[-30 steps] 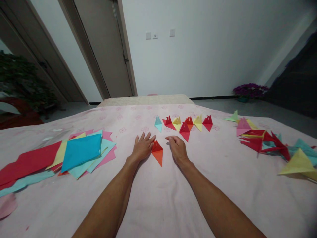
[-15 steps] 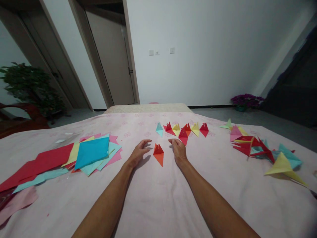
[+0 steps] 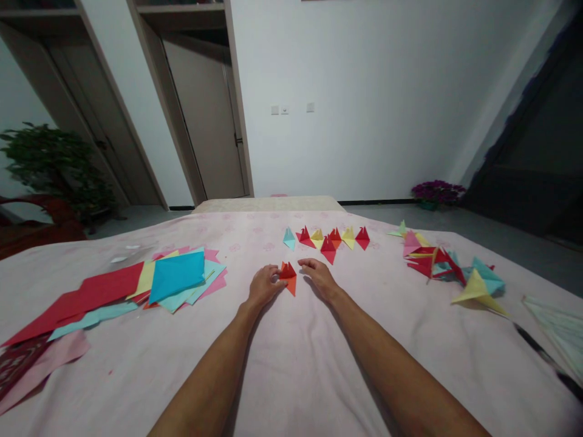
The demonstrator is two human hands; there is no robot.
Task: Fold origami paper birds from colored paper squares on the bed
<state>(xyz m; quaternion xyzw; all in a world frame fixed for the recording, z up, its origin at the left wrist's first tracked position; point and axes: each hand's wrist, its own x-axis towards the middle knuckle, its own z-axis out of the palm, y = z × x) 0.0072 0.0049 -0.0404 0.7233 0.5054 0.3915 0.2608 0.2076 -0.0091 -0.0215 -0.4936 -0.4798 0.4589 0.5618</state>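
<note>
An orange-red folded paper piece (image 3: 288, 277) lies between my two hands on the pink cloth. My left hand (image 3: 267, 285) is at its left side, thumb and fingers curled around its left edge. My right hand (image 3: 317, 276) is just to its right, fingers apart and holding nothing. Beyond them stands a group of small folded paper birds: a light blue one (image 3: 289, 238) at the left, a red one (image 3: 328, 249) nearest me, and several more red and yellow ones.
A pile of coloured paper sheets, with a blue sheet (image 3: 177, 276) on top, lies at the left. Larger folded papers, including a yellow one (image 3: 476, 289), are heaped at the right. A dark pen-like object (image 3: 535, 344) lies at the far right.
My left hand has moved right and closed in on the orange-red paper piece. The camera view has tilted up and turned a little to the right.
</note>
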